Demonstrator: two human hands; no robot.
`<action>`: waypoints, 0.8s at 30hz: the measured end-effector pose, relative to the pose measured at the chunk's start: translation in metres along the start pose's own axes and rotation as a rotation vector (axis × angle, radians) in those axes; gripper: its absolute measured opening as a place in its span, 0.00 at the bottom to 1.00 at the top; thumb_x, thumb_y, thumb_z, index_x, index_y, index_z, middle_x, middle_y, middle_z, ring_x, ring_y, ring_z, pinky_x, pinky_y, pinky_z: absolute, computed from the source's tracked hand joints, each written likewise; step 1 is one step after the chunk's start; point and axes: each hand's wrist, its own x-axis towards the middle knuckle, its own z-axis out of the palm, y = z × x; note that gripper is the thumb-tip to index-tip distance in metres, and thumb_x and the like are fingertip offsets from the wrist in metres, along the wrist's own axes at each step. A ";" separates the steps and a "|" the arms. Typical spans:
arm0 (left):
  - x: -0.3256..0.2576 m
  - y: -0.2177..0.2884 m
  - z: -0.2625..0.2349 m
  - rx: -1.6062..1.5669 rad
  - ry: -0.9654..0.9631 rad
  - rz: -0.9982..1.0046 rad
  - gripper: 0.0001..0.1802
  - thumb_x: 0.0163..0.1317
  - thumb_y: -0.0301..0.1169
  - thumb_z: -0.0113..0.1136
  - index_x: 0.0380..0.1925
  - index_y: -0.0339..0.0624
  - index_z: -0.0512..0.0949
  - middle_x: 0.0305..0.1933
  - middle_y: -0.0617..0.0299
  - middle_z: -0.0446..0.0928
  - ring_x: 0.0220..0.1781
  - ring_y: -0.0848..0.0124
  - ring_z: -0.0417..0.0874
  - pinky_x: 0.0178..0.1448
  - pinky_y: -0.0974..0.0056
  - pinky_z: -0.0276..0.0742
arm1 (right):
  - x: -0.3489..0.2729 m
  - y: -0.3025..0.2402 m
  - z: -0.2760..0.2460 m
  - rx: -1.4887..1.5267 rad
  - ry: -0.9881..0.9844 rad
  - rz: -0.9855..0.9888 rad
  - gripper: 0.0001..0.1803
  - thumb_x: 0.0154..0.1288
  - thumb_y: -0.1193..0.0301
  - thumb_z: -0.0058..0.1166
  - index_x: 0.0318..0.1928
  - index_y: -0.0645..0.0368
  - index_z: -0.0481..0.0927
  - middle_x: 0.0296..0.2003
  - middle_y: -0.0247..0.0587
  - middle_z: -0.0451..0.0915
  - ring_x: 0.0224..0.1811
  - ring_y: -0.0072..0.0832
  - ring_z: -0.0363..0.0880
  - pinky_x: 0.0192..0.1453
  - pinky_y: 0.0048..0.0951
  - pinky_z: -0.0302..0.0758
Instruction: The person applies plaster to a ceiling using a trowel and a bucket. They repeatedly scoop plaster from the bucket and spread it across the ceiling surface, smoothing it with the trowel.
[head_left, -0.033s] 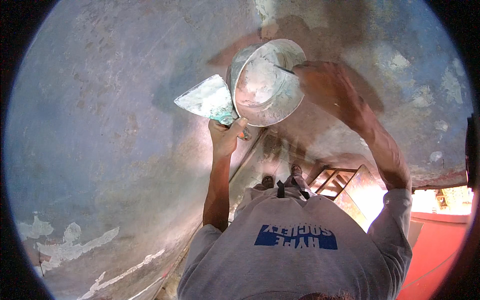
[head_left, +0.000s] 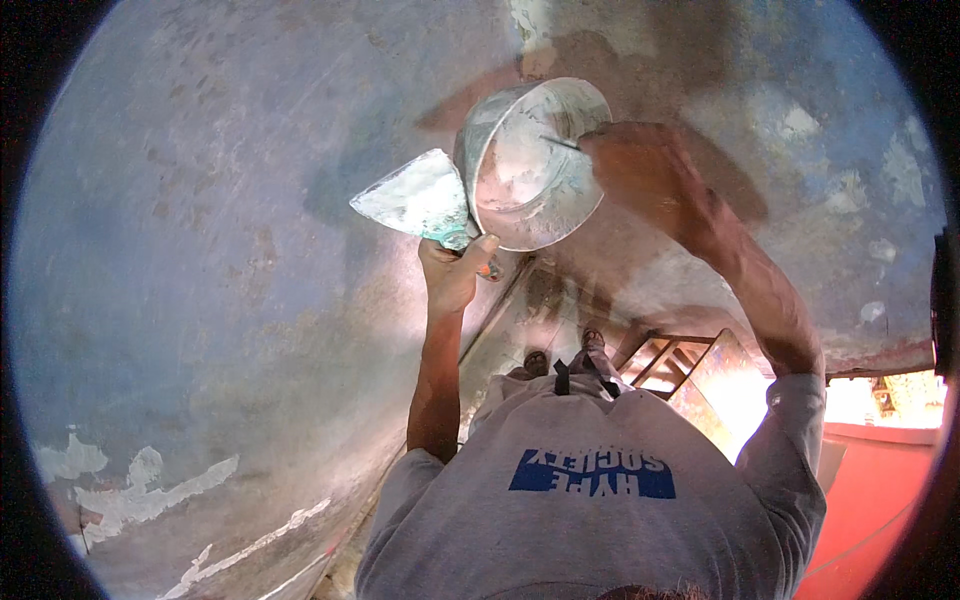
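Observation:
My left hand (head_left: 452, 268) is closed round the handle of a wide putty knife (head_left: 412, 198) and, with its thumb over the edge, the rim of a bucket (head_left: 542, 228). White filler coats the knife's broad triangular blade, which points up and left. The bucket tilts toward me, its inside smeared with pale filler (head_left: 520, 160). My right hand (head_left: 640, 170) is at the bucket's right rim, fingers closed on a thin-bladed scraper (head_left: 562, 143) seen edge-on. Its blade reaches into the bucket; its handle is hidden in my grip.
A worn blue-grey wall (head_left: 230, 250) with white filler patches (head_left: 150, 490) spreads on the left. Another patched wall (head_left: 840, 230) rises on the right, meeting it in a corner. Below me stands a wooden frame (head_left: 675, 360), with a red panel (head_left: 870, 500) at lower right.
My right hand has shifted slightly left, carrying the scraper a little further into view inside the bucket. The left hand, putty knife and bucket stay practically in place.

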 end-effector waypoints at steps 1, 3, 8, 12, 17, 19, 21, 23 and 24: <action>0.001 0.001 0.000 0.028 0.003 -0.017 0.09 0.51 0.23 0.69 0.31 0.38 0.77 0.24 0.68 0.76 0.21 0.81 0.73 0.23 0.74 0.67 | 0.010 -0.007 0.003 -0.063 -0.055 -0.009 0.07 0.53 0.76 0.55 0.33 0.65 0.81 0.30 0.54 0.81 0.32 0.45 0.83 0.35 0.38 0.80; 0.003 0.003 0.002 0.080 0.001 -0.039 0.09 0.51 0.21 0.67 0.31 0.39 0.76 0.24 0.68 0.75 0.20 0.82 0.72 0.22 0.74 0.67 | 0.020 -0.011 0.020 -0.089 -0.069 -0.050 0.06 0.52 0.77 0.54 0.30 0.65 0.81 0.28 0.54 0.81 0.32 0.46 0.83 0.35 0.38 0.80; 0.000 -0.012 0.001 0.061 0.012 -0.008 0.08 0.53 0.18 0.65 0.30 0.39 0.76 0.23 0.69 0.73 0.20 0.82 0.70 0.22 0.74 0.68 | 0.027 -0.020 0.049 0.049 -0.114 -0.044 0.07 0.48 0.75 0.57 0.27 0.67 0.81 0.23 0.57 0.80 0.29 0.47 0.83 0.34 0.41 0.79; -0.003 -0.016 0.007 -0.020 0.045 -0.142 0.12 0.52 0.19 0.66 0.36 0.37 0.75 0.27 0.64 0.76 0.20 0.78 0.74 0.22 0.73 0.69 | 0.021 -0.031 0.066 0.245 -0.170 0.009 0.08 0.50 0.73 0.55 0.27 0.68 0.80 0.25 0.59 0.79 0.31 0.51 0.82 0.37 0.44 0.77; -0.003 -0.026 -0.001 -0.037 0.006 -0.132 0.14 0.52 0.21 0.66 0.39 0.35 0.74 0.30 0.64 0.76 0.24 0.78 0.76 0.26 0.72 0.72 | 0.018 -0.037 0.072 0.441 -0.115 0.079 0.12 0.54 0.72 0.52 0.32 0.71 0.79 0.25 0.60 0.79 0.32 0.50 0.82 0.40 0.45 0.76; -0.004 -0.027 -0.006 -0.031 0.012 -0.193 0.16 0.52 0.22 0.67 0.40 0.35 0.74 0.30 0.64 0.76 0.26 0.78 0.76 0.29 0.71 0.73 | 0.020 -0.032 0.073 0.671 -0.215 0.123 0.14 0.55 0.70 0.54 0.36 0.71 0.79 0.26 0.55 0.80 0.32 0.45 0.82 0.40 0.42 0.76; -0.006 -0.030 -0.010 0.010 0.011 -0.244 0.16 0.52 0.23 0.68 0.40 0.36 0.74 0.30 0.65 0.76 0.27 0.78 0.76 0.29 0.71 0.74 | 0.020 -0.030 0.074 0.874 -0.270 0.189 0.15 0.56 0.69 0.55 0.38 0.71 0.79 0.27 0.51 0.80 0.32 0.39 0.81 0.40 0.39 0.76; -0.005 -0.036 -0.010 -0.009 0.034 -0.204 0.12 0.53 0.23 0.67 0.36 0.37 0.74 0.27 0.66 0.76 0.24 0.78 0.75 0.26 0.71 0.73 | 0.016 -0.030 0.078 1.050 -0.275 0.276 0.16 0.56 0.68 0.56 0.39 0.70 0.79 0.28 0.46 0.80 0.32 0.33 0.79 0.40 0.36 0.75; -0.004 -0.041 -0.007 -0.053 0.051 -0.145 0.08 0.54 0.22 0.65 0.32 0.37 0.75 0.24 0.65 0.75 0.21 0.78 0.74 0.23 0.71 0.72 | 0.009 -0.024 0.089 0.991 -0.090 0.134 0.15 0.56 0.68 0.56 0.39 0.68 0.80 0.28 0.45 0.80 0.32 0.32 0.79 0.40 0.35 0.75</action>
